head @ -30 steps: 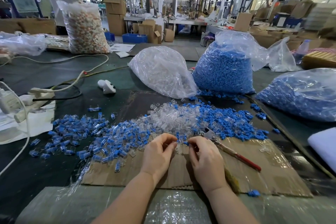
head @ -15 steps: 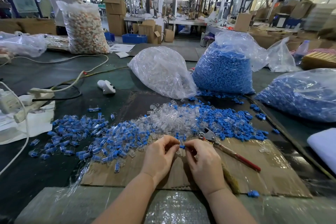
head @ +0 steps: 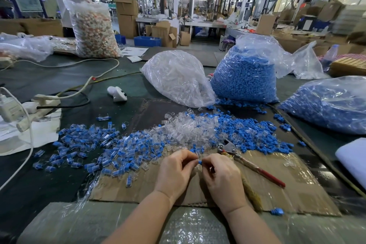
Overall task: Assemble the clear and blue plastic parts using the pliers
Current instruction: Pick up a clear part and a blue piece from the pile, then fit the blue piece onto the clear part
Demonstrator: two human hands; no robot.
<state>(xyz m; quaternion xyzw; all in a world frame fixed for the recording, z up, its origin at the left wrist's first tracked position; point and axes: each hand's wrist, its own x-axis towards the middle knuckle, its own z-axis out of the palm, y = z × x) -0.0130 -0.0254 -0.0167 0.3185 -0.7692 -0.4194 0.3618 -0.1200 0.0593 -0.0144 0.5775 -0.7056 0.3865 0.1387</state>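
My left hand (head: 175,170) and my right hand (head: 222,179) meet fingertip to fingertip over the cardboard sheet (head: 297,190). Between them sits a small blue plastic part (head: 200,162); my right fingers pinch it, and my left fingers pinch what looks like a clear part, mostly hidden. Just beyond lie a heap of clear parts (head: 186,127), loose blue parts (head: 255,134) to its right and a spread of joined blue-and-clear pieces (head: 89,144) to its left. The pliers (head: 249,162), with red handles, lie untouched on the cardboard right of my right hand.
A bag of clear parts (head: 176,79) and two bags of blue parts (head: 245,77) (head: 328,105) stand behind the heaps. A power strip with cables (head: 41,103) and a white device (head: 117,93) lie at the left. One stray blue part (head: 277,211) rests near the cardboard's front edge. A person stands at the far left by a bag.
My hands drew together from the edge of the heap toward me. My right hand now shows a blue part at its fingertips, touching my left fingertips.
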